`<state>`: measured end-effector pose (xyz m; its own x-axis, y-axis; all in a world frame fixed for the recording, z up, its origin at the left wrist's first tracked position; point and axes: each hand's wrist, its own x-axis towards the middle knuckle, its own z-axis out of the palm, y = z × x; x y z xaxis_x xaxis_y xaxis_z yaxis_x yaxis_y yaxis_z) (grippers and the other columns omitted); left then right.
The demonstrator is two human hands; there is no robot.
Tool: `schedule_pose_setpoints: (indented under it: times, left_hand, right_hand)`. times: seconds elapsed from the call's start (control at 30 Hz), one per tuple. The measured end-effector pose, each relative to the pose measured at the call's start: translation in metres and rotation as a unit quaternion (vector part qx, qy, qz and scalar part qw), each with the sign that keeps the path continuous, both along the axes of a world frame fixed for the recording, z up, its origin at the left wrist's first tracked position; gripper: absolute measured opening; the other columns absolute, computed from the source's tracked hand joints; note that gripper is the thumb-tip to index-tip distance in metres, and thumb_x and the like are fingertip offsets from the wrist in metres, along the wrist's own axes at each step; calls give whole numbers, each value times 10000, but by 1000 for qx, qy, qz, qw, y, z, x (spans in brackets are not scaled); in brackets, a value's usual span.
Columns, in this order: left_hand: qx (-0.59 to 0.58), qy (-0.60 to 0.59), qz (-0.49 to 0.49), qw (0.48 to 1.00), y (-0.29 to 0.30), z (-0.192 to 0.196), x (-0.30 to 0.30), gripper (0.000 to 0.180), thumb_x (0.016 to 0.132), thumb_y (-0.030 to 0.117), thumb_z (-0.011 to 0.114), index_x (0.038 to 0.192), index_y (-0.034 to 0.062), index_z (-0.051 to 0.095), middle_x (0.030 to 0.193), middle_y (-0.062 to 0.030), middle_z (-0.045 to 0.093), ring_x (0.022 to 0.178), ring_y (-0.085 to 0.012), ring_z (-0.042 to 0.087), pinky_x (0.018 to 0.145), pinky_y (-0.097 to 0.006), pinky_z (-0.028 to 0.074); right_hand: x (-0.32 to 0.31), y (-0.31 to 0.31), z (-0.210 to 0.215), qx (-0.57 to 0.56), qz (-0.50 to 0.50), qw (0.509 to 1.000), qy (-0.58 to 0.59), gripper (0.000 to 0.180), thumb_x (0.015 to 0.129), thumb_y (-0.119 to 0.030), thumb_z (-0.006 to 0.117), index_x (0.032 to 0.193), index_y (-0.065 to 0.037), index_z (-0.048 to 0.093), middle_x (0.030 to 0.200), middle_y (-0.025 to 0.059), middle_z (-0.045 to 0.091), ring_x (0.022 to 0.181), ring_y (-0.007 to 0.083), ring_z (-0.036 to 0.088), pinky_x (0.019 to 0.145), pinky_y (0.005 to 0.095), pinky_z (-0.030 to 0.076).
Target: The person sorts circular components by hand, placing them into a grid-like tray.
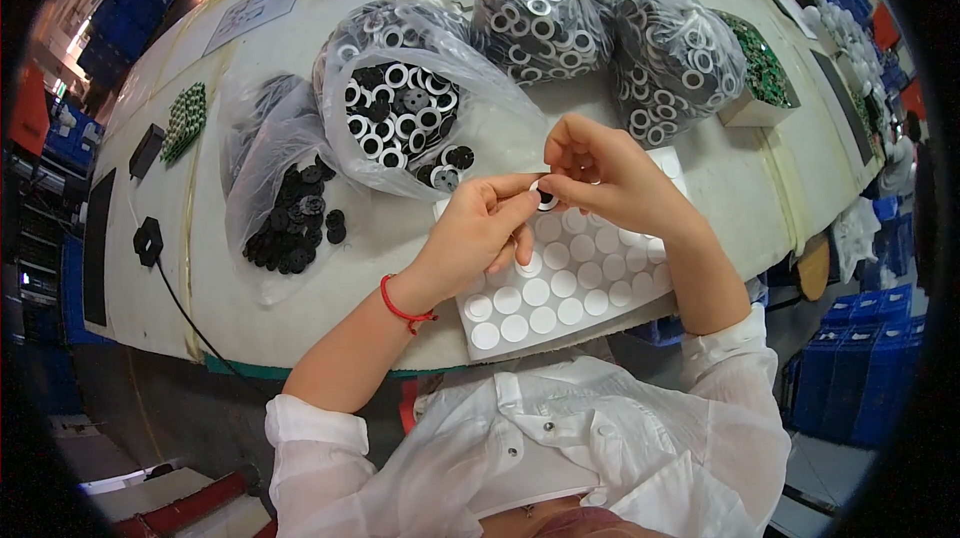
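Observation:
Both hands meet over a sheet with rows of round white stickers. Pinched between them is a small round black part with a white ring. My left hand grips it from the left with thumb and index finger. My right hand has its fingers closed at the part's right edge; whether they hold a sticker too is hidden. Beyond my left hand, an open clear plastic bag lies full of black discs with white rings. Left of it, plain black discs spill from another clear bag.
Two tied bags, one in the middle and one to the right, hold more ringed discs. A box of green circuit boards stands at right. On the left side are a green bundle, a black box and a cabled black hexagonal piece.

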<state>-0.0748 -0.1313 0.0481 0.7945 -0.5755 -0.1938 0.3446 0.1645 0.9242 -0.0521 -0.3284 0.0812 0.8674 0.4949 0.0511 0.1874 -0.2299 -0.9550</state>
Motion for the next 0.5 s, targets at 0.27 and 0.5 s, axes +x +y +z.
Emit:
schedule_pose_setpoints:
  times: [0.27,0.5]
  left_hand:
    - [10,-12,8,1000,-1,-1,-2,331,927,83,475,1217,-48,568,664,-49,623,408,-26,455,372,-165,337]
    - [-20,-7,67,998,-7,-4,-4,381,850,6,497,1218,-60,569,751,-47,651,490,-30,537,385,-161,364]
  right_hand:
    - [2,2,-5,-18,1,999,-27,160,858,-44,638,893,16,493,677,23,547,622,69,558,541,234,478]
    - [1,5,-5,-10,-8,1000,-15,145,829,-19,620,869,-2,482,659,12,525,598,61,538,507,235,413]
